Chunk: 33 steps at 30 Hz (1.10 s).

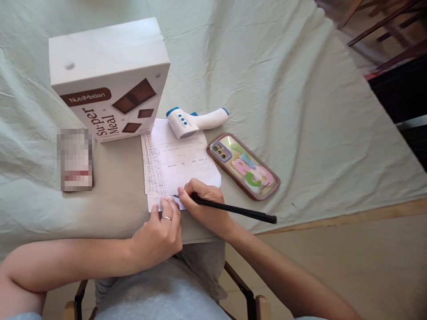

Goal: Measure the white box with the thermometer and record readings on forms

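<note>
From my end: right hand (pixel 208 206) grips slim black pen (pixel 240 210), axis left-right, tip left; left hand (pixel 162 231) (loosely curled, fingertips on white printed paper (pixel 191 166)) just beside tip.

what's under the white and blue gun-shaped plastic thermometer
White printed paper sheets lie partly under the thermometer; pale green cloth shows around its handle. Any print the thermometer covers cannot be seen.

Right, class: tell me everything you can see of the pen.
The pen is long, slim and black, apparently plastic, with a paler tip and a blunt rear end. The right hand grips it near the tip, at a slant. The tip is over the paper, beside the left hand; whether it touches is unclear. The rear end sticks out rightward.
</note>
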### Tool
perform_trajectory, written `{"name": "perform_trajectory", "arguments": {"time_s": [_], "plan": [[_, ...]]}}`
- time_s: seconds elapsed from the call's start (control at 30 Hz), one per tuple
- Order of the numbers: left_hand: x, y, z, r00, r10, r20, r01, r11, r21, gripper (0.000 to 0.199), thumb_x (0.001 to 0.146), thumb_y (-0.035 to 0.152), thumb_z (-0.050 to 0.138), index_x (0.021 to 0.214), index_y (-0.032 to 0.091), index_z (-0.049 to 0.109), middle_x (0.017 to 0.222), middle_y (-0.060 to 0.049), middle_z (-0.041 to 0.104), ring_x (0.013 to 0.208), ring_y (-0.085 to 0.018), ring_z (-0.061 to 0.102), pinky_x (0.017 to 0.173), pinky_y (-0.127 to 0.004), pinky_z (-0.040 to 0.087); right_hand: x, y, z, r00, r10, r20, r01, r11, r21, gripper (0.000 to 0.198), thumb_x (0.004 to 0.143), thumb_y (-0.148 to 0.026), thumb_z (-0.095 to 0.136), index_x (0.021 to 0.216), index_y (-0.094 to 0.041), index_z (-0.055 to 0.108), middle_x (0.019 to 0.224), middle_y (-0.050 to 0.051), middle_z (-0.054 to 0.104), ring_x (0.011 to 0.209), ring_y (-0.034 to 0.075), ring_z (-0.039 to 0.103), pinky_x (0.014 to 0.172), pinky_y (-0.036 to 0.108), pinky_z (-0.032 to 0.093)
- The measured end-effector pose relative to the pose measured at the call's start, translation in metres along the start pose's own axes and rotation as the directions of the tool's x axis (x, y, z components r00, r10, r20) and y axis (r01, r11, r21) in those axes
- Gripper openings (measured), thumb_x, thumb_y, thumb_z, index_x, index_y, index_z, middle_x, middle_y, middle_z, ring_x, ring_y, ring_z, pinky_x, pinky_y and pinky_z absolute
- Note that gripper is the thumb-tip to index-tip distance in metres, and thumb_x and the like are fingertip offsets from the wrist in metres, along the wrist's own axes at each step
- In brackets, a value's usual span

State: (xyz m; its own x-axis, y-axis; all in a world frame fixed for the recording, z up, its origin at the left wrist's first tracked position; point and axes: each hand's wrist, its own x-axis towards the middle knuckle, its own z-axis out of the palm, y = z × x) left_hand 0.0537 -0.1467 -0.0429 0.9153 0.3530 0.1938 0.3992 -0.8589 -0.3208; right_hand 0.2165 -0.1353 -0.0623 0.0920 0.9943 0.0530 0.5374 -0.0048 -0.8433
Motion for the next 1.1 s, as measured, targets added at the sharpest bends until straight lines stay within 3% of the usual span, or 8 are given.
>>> {"name": "perform_trajectory", "arguments": {"time_s": [1.1], "plan": [[0.0005, -0.0009, -0.0016, 0.999, 0.015, 0.046, -0.014, 1.0, -0.014, 0.037, 0.088, 0.008, 0.042, 0.115, -0.004, 0.065, 0.109, -0.021, 0.072, 0.098, -0.028, 0.071, 0.077, -0.034, 0.059, 0.0008, 0.0036, -0.0018, 0.996, -0.054, -0.076, 0.051, 0.998, -0.038, 0.03, 0.082, -0.024, 0.048, 0.056, -0.024, 0.032, 0.047, -0.008, 0.034, 0.041, 0.008, 0.033, 0.042, 0.022, 0.03]]}}
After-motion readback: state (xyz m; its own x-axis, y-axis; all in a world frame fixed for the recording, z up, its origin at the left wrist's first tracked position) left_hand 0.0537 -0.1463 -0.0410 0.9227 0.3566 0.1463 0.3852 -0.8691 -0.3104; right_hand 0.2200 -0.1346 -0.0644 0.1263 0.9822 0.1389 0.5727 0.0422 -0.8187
